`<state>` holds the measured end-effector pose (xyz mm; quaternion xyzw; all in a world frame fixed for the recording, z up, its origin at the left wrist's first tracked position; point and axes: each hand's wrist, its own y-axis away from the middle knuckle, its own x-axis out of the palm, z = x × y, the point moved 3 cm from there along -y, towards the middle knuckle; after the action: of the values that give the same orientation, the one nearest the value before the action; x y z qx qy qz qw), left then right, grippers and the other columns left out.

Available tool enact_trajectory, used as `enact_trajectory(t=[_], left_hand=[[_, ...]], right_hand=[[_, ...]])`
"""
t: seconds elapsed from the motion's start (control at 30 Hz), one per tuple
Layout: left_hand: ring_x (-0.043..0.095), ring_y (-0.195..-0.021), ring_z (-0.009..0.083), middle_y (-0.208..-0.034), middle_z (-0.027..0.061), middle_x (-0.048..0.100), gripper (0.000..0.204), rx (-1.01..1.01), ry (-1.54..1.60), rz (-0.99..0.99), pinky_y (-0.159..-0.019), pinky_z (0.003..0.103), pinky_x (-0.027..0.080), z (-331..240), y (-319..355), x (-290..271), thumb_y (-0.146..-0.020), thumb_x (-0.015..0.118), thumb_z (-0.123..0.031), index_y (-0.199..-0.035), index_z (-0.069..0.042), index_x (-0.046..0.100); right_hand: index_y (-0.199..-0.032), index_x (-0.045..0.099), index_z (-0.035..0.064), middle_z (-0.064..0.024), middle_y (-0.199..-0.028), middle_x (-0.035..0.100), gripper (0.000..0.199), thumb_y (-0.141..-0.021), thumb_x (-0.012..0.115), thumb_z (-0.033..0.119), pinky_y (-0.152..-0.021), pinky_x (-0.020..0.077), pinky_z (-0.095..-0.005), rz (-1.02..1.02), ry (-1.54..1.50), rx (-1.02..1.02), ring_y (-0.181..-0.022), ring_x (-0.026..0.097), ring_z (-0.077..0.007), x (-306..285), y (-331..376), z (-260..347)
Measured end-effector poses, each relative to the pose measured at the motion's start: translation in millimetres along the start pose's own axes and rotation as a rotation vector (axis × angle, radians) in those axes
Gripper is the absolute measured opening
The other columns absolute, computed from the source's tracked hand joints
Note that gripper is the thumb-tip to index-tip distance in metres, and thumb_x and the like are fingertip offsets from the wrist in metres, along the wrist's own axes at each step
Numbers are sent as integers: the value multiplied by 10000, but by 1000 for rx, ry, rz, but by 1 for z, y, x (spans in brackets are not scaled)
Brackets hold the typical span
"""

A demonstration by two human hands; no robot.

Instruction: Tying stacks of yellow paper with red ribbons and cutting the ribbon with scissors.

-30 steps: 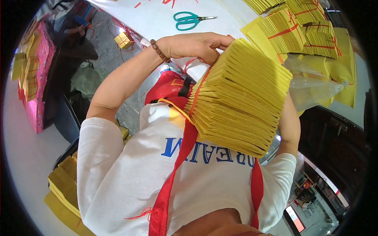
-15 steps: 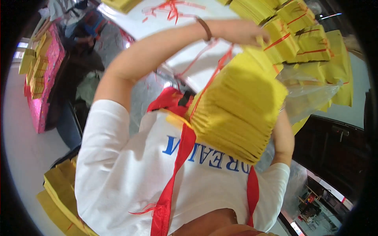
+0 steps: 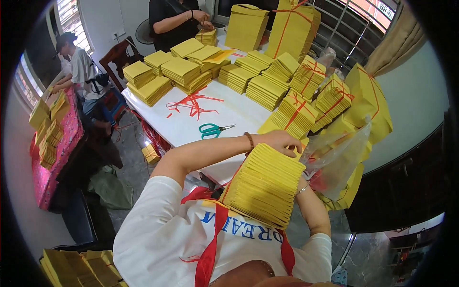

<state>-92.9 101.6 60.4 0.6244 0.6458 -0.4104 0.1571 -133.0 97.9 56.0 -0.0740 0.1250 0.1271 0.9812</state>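
one yellow stack (image 3: 263, 184) has the left hand (image 3: 278, 141) curled by its top, right hand (image 3: 302, 182) mostly hidden; grips unclear.

Blue capitals (image 3: 248, 231) on the white shirt (image 3: 158, 229), perhaps one word

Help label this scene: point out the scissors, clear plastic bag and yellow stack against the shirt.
Scissors (image 3: 219, 129), head view: pivot.
Clear plastic bag (image 3: 342, 155), head view: middle.
Yellow stack (image 3: 265, 184), head view: ridged face.
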Motion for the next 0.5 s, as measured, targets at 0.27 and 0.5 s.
enact_trajectory(t=[0.27,0.5], left_hand=[[570,-885,196,-901,91,615,398,-329,426,-19,-780,288,426,19,60,-10,-913,403,-383,-1035,-36,554],[551,-950,221,-1042,131,579,450,-476,410,-32,-840,312,410,33,85,-11,-920,365,-404,-1142,-29,481]], right_hand=[[-1126,519,29,-38,-1079,555,296,-906,445,213,-803,451,-261,-21,-163,55,-947,519,-114,14,25,-8],[-1128,516,34,-44,-1089,552,293,-905,445,210,-809,456,-270,-46,-289,106,-958,525,-123,18,38,-16]])
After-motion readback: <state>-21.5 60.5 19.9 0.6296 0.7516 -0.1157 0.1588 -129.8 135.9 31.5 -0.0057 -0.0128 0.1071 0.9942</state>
